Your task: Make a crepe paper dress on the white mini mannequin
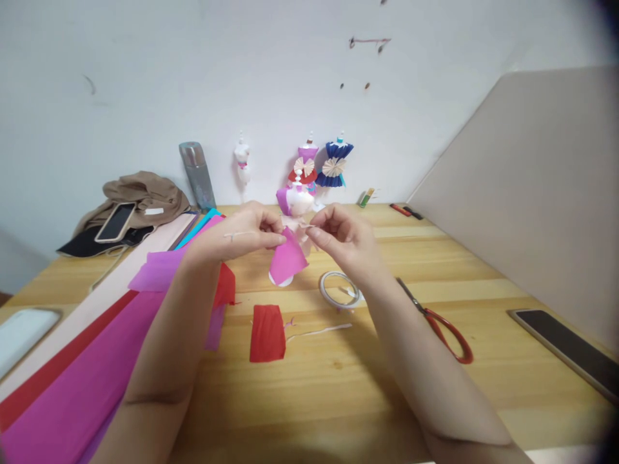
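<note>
From where I stand, both hands are at work near the middle of the tabletop (309, 393), just in front of a small white dress form (302, 201). The left hand (276, 231) has its thumb and forefinger closed on the upper edge of a magenta piece (289, 256), the other fingers curled in; a thin pale strip (239, 234) lies across the back of that hand. The right hand (310, 228) comes in from the other side, thumb and forefinger pinched together on what looks like a slim whitish strip (304, 225), too small to make out well.

The magenta piece hangs flat and slightly slanted, wider toward its lower edge, with a rounded white edge peeping out beneath it. Behind it, pale pink material (305, 242) shows between the hands, and the dress form wears a purple patch on the left of its chest.

Nearer lies a wrinkled red piece (267, 333), with a roll of tape (340, 289) to its far right. Orange-handled scissors (438, 322) rest farther right, beyond the right forearm.
</note>
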Demonstrator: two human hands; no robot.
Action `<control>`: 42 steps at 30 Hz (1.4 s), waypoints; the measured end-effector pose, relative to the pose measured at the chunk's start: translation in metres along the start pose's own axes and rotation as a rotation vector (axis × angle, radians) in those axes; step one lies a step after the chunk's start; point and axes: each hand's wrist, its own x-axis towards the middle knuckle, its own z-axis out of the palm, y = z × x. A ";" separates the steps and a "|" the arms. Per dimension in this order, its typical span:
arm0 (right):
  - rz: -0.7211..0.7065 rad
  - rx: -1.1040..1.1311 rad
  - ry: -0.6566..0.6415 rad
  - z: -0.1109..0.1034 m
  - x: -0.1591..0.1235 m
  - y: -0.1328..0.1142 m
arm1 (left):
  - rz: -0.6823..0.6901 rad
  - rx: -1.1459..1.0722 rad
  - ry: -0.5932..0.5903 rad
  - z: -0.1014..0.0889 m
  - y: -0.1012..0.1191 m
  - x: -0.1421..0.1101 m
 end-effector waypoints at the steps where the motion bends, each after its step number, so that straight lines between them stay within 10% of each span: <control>1: -0.014 -0.033 0.006 0.000 0.002 0.004 | -0.012 0.028 0.000 -0.004 -0.001 -0.002; 12: -0.059 -0.231 0.153 0.012 0.012 0.025 | 0.102 0.218 0.226 -0.021 -0.023 -0.008; 21: 0.024 -0.183 0.187 0.014 0.013 0.032 | 0.160 0.095 0.048 -0.011 -0.018 0.001; 42: -0.066 -0.202 0.129 0.017 0.007 0.023 | 0.147 0.096 0.062 -0.011 -0.019 0.001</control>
